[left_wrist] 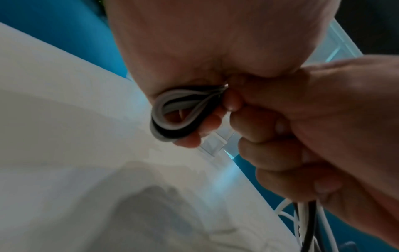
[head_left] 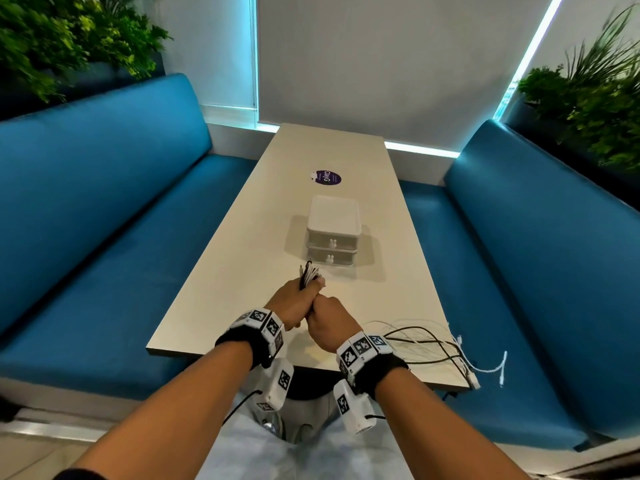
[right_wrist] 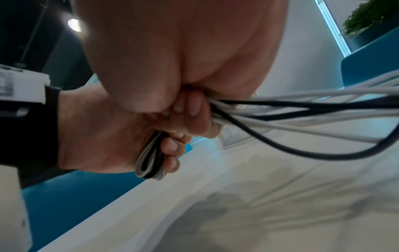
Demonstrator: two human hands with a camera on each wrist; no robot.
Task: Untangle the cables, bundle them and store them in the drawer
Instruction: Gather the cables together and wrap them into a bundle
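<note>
A folded bundle of black and white cables (head_left: 308, 274) sticks out of my left hand (head_left: 298, 299), which grips it just above the table near the front. The folded loop (left_wrist: 172, 117) shows below that fist in the left wrist view. My right hand (head_left: 328, 317) presses against the left one and grips the trailing strands (right_wrist: 270, 110). Those loose cables (head_left: 420, 341) run right across the table and hang over its corner. A white two-drawer box (head_left: 333, 233) stands behind the hands, both drawers closed.
The long beige table (head_left: 242, 244) has a purple round sticker (head_left: 325, 177) further back. Blue benches (head_left: 104, 237) flank both sides. Plants (head_left: 595, 98) stand at the upper corners.
</note>
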